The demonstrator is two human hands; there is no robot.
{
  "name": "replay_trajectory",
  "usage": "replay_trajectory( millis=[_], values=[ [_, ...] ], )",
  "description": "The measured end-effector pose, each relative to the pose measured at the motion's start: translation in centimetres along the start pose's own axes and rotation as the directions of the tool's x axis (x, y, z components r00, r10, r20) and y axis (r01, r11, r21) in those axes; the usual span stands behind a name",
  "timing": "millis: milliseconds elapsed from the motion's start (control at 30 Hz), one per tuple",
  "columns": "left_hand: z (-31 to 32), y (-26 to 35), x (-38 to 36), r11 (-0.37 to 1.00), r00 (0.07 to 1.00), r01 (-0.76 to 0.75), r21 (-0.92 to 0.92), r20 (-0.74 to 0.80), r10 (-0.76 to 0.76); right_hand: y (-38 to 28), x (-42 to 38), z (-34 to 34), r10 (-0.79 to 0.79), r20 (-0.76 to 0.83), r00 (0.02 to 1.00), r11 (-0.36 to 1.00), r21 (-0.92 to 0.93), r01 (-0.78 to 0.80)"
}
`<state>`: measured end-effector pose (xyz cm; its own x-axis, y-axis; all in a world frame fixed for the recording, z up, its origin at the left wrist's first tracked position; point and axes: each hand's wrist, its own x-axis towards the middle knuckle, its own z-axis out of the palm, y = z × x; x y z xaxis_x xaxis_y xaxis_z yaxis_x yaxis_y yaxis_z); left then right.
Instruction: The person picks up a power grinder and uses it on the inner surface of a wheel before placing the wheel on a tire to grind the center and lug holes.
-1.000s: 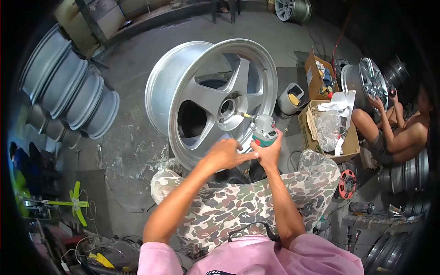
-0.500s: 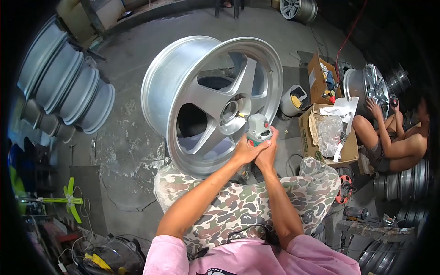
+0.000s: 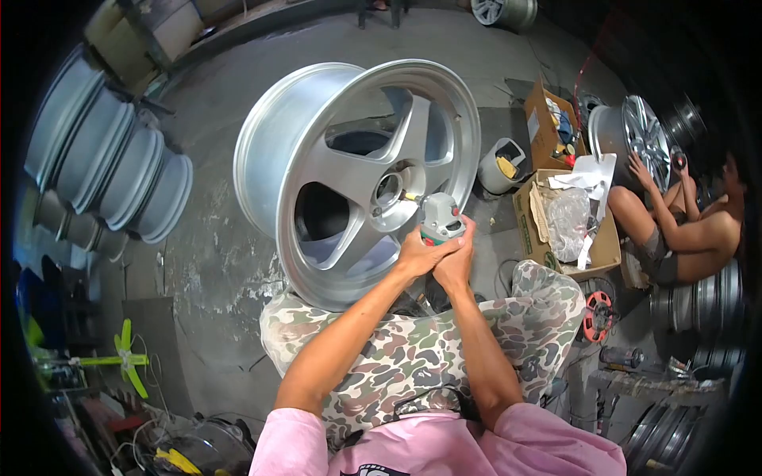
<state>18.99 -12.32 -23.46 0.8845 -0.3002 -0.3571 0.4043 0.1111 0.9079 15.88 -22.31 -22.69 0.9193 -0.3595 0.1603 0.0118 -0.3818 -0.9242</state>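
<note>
A large silver alloy wheel (image 3: 333, 170) stands upright on the concrete floor in front of my knees. Both hands grip a small power tool (image 3: 440, 218) with a grey head and green-red body. My left hand (image 3: 421, 255) wraps the tool's body from the left, and my right hand (image 3: 456, 266) clasps it from the right and below. The tool's tip points at the wheel's hub (image 3: 393, 190) and touches it near the centre hole.
Several bare rims (image 3: 111, 159) lean in a row at the left. Cardboard boxes (image 3: 567, 230) with plastic and paper sit at the right, beside a grey bucket (image 3: 500, 166). Another person (image 3: 683, 230) sits at the far right handling a shiny wheel (image 3: 635, 135). A green fan (image 3: 127, 357) lies lower left.
My left hand moved from hovering open beside the tool to gripping it together with my right hand. The tool stays against the hub.
</note>
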Motion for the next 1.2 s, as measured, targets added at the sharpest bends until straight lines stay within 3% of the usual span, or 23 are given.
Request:
replay_trajectory(
  millis=[167, 300, 367, 500, 567, 900, 1100, 1200],
  values=[
    [0.1, 0.2, -0.4, 0.999, 0.999, -0.028, -0.027, -0.047, 0.026, 0.1, 0.3, 0.2, -0.025, 0.024, 0.999, 0.999, -0.026, 0.026],
    [0.1, 0.7, -1.0, 0.99, 0.996, 0.029, 0.135, -0.083, -0.018, 0.1, -0.1, -0.1, 0.038, 0.035, 0.999, 0.999, -0.019, -0.037],
    [0.5, 0.4, -1.1, 0.991, 0.998, 0.018, 0.136, -0.069, -0.008, 0.3, -0.4, -0.6, -0.012, 0.023, 1.0, 0.999, 0.03, 0.011],
    [0.7, 0.6, -0.9, 0.993, 0.996, -0.003, 0.114, -0.085, 0.013, 0.1, 0.2, -0.6, 0.092, 0.057, 0.994, 0.996, -0.002, -0.092],
    [0.7, 1.7, -1.3, 0.999, 0.997, 0.01, 0.04, -0.08, -0.006, -0.3, 0.3, -0.5, 0.016, 0.045, 0.999, 1.0, -0.015, -0.015],
    [0.2, -0.1, -0.8, 0.995, 0.998, -0.03, 0.092, -0.045, 0.034, -0.3, -0.5, -0.5, 0.013, 0.037, 0.999, 1.0, -0.016, -0.013],
    [0.5, 0.9, -1.4, 0.984, 0.996, -0.032, 0.176, -0.071, 0.045, 0.3, -0.6, -0.4, 0.087, 0.025, 0.996, 0.995, 0.037, -0.088],
    [0.7, 1.3, -1.6, 0.97, 0.994, -0.056, 0.236, -0.083, 0.078, 0.7, -0.7, -0.1, 0.052, -0.004, 0.999, 0.992, 0.117, -0.051]
  ],
)
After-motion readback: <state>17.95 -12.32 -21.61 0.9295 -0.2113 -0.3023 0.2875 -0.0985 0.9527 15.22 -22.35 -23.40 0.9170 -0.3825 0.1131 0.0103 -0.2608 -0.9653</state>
